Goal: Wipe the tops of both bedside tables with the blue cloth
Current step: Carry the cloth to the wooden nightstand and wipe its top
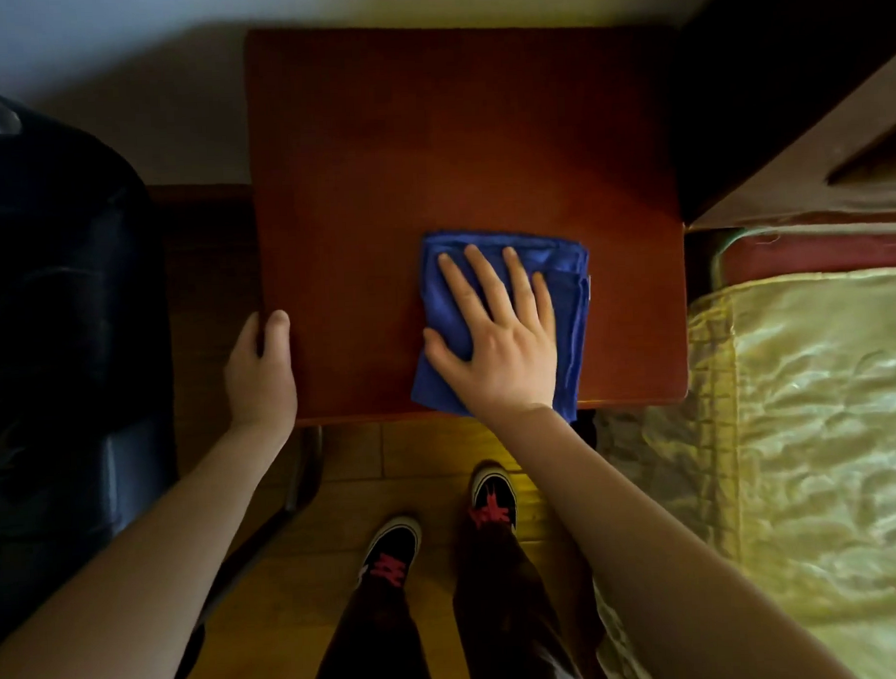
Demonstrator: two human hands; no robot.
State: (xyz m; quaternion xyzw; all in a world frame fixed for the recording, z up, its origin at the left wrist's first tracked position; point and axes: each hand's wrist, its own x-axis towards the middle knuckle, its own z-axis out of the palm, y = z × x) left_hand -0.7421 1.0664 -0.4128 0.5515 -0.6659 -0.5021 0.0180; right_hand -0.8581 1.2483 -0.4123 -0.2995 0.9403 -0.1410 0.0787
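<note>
A reddish-brown bedside table (428, 136) fills the middle of the view, seen from above. A folded blue cloth (568, 284) lies flat on its near right part. My right hand (496, 337) presses palm-down on the cloth with the fingers spread. My left hand (261, 371) grips the table's near left edge, thumb on top and fingers hidden below the side. Only this one table is in view.
A bed with a shiny yellow-green cover (815, 428) lies to the right, its dark wooden headboard (809, 123) beyond. A dark leather chair (54, 327) stands to the left. My feet in black shoes (442, 532) stand on the wooden floor. A pale wall (121, 71) runs behind the table.
</note>
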